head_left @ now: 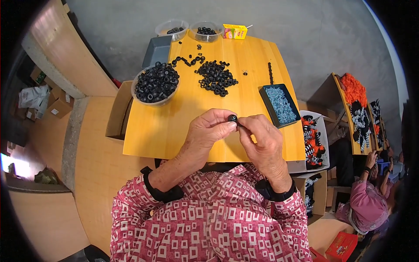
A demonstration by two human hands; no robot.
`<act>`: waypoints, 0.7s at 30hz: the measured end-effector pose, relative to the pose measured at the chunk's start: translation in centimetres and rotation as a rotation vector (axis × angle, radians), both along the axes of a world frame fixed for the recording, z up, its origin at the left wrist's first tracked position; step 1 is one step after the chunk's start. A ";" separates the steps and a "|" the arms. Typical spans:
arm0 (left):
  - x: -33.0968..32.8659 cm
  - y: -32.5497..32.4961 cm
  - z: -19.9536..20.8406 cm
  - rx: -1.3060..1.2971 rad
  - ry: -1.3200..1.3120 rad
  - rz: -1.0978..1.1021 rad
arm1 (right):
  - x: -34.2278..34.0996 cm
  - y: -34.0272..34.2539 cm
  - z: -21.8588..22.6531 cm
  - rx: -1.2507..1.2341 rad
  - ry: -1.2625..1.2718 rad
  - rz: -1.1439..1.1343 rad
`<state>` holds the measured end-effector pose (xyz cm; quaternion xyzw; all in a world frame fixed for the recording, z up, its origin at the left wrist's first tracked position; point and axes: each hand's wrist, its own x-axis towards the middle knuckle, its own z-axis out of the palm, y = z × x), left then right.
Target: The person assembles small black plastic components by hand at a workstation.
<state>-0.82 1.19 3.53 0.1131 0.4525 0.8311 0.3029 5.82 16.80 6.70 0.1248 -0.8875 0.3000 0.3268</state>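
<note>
Bead [232, 118], black and round, is held over the near part of the yellow table [174, 126], between the person's 2 hands. The left hand [201, 133] is nearly closed, pinching it between thumb and forefinger. The right hand [263, 142] has its thumb and forefinger drawn together at the bead's right side, the other fingers bent; whether these tips grip the bead or some small part beside it, I cannot tell. Dark bands circle both wrists.

Ahead of the hands lies a loose pile of black beads [217, 77], with a crooked line of others running off to its left. Left of that, a clear bowl [159, 104] is heaped with black beads at the table's edge. Behind it are a grey tray [158, 51] and 2 clear tubs with some black pieces in them, then a yellow drink carton [235, 32] with a straw.

To the right, a black box [294, 118] holds small bluish bits, and a thin dark rod [270, 73] points away from its far edge. Just beside the table, a white box [323, 135] holds orange and striped things. Further right sits another person in a pink top [364, 205].
</note>
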 end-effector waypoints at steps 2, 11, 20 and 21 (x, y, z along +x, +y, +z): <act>0.0 0.0 -0.4 -0.013 0.003 -0.005 | 0.2 -0.4 0.2 0.094 -0.036 -0.032; -0.1 -0.1 -0.9 -0.062 -0.011 0.001 | -0.1 0.1 -0.6 -0.160 -0.152 0.024; -0.3 -0.3 -1.0 -0.043 -0.064 -0.055 | 0.3 0.4 -0.9 -0.186 -0.143 0.053; -0.4 -0.3 -1.1 -0.020 -0.068 -0.073 | 0.4 0.4 -0.9 -0.185 -0.144 0.052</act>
